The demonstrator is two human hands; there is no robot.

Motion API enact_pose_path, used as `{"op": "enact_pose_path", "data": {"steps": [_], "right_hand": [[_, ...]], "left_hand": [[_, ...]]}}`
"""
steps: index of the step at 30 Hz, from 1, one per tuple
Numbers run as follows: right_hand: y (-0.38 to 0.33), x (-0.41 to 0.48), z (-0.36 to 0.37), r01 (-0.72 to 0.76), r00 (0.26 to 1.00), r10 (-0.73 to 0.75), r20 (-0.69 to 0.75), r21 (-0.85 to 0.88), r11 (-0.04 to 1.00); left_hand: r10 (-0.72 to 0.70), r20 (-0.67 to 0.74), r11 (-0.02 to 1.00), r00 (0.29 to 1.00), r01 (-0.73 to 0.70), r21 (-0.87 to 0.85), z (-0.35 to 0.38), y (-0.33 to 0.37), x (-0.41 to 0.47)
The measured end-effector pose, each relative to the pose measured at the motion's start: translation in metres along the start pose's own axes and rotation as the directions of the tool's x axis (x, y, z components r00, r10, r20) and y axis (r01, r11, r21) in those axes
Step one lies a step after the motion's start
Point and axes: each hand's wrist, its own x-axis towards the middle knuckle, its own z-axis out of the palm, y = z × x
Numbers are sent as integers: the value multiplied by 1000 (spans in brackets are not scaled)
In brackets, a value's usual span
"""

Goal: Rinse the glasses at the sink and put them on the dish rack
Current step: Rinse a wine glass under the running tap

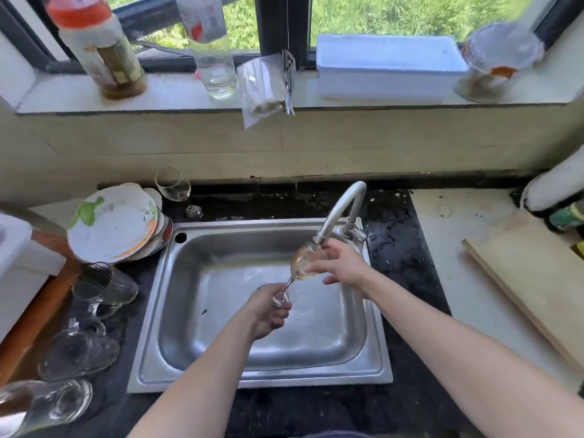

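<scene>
Over a steel sink [164,314] set in a dark desk [404,279], a person rinses a stemmed wine glass [302,262], tilted with its mouth up against the spout of the curved tap [339,210]. The left hand [268,311] is closed around the foot and stem low over the basin, while the right hand [339,265] wraps the bowl, fingers [316,267] curled across it. Any running water is too faint to make out. The step in hand appears to be the rinse itself, with the glass yet to be set aside. To the left of the sink more glassware [104,284] lies on the desk beside stacked plates [113,227], and one stemless glass [173,184] stands at the far edge; no rack can be told apart clearly. The next move likely calls for tipping the glass out, then carrying it leftward by the stem without knocking the tap or the crowded glasses.
</scene>
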Motion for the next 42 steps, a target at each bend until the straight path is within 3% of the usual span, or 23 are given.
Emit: {"op": "enact_pose_path", "data": {"steps": [5, 11, 16, 21, 27, 30, 33, 37, 42], "right_hand": [[7, 5, -2, -102, 994, 98, -49, -75, 992], [0, 11, -14, -8, 999, 18, 48, -210, 978], [-3, 19, -13, -115, 991, 82, -108, -357, 927], [-10, 19, -18, 31, 998, -9, 64, -345, 938], [-8, 26, -17, 25, 997, 3, 74, -375, 927], [-4, 30, -17, -59, 998, 67, 15, -312, 948], [2, 35, -11, -245, 968, 234, -96, -134, 960], [10, 32, -3, -405, 913, 404, -57, -6, 914], [20, 29, 4, -348, 927, 356, -114, 87, 933]], "left_hand": [[160, -101, 977, 982, -172, -124, 3, 7, 15], [-36, 3, 998, 999, 36, -47, 0, 10, 29], [76, -24, 989, 997, -79, -123, 12, 15, 36], [-154, 105, 987, 983, 158, -36, 2, 14, 39], [-224, 155, 967, 962, 199, 161, -6, 18, 28], [-99, 121, 992, 988, 89, 88, -5, 22, 24], [101, 26, 995, 995, -101, -5, -5, 33, 12], [301, -103, 931, 948, -269, 245, -1, 52, -10], [338, -170, 882, 926, -249, 399, 5, 68, -21]]}}
